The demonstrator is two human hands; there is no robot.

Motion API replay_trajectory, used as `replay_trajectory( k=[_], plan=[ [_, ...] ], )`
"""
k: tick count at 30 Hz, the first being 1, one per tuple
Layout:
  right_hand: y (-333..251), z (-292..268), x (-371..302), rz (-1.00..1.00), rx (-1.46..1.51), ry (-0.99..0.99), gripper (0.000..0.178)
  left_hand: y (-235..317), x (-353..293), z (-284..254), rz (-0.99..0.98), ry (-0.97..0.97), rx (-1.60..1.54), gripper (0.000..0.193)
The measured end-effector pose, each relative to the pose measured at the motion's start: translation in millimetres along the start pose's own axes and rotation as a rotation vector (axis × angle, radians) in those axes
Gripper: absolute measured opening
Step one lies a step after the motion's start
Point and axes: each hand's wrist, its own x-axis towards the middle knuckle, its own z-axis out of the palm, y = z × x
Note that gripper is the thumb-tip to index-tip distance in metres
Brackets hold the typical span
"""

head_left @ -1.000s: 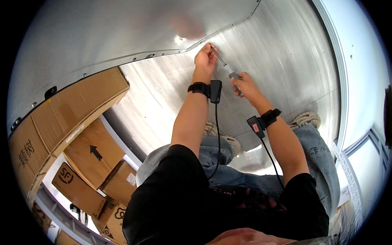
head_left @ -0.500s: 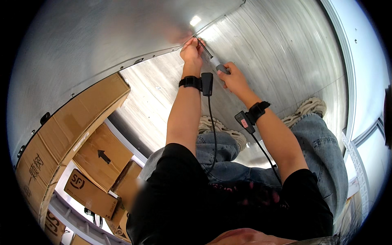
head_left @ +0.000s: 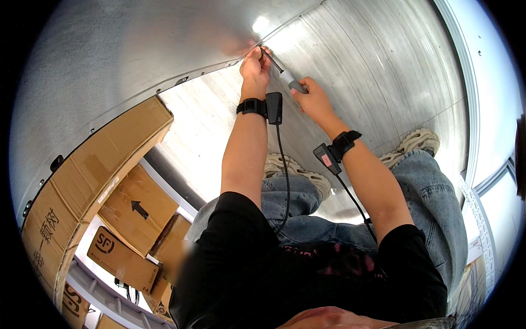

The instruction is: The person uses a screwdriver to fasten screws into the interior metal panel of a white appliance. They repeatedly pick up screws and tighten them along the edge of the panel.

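Note:
My right hand (head_left: 312, 101) grips a screwdriver (head_left: 286, 75) with a grey handle and a thin dark shaft. Its tip points up-left into the seam where the brushed metal floor (head_left: 383, 71) meets the metal wall (head_left: 126, 49). My left hand (head_left: 253, 64) reaches to the same seam, with its fingertips pinched at the shaft's tip; what they pinch is too small to see. Both wrists wear black bands with small devices and cables running back to my body.
Brown cardboard boxes (head_left: 109, 164) are stacked on a rack at the left, some with arrows. My jeans-clad legs and pale shoes (head_left: 416, 142) rest on the metal floor. A white frame (head_left: 482, 181) with a perforated strip runs along the right.
Both hands have risen toward the seam at the wall. The screwdriver tip has come up to the joint line with them.

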Motion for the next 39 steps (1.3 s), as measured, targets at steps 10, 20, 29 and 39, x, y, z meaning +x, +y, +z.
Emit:
replay_trajectory(
  k=[10,20,29,39],
  plan=[
    [-4.7,3.5,1.7,0.030,-0.026,0.044,0.037,-1.3,-1.3,1.9,0.018,-0.013,-0.006,0.016],
    [-12.4,9.6,-8.3,0.342,0.457,0.058,0.036,-0.9,-15.3,1.3,0.070,-0.045,0.022,0.021],
    [5.1,19.7,-10.0,0.362,0.619,0.051,0.035,-2.6,-11.0,0.2,0.089,-0.014,-0.001,0.024],
    [7.8,31.3,-9.7,0.297,0.498,0.179,0.034,0.1,-13.8,5.7,0.085,-0.026,0.077,0.024]
  ],
)
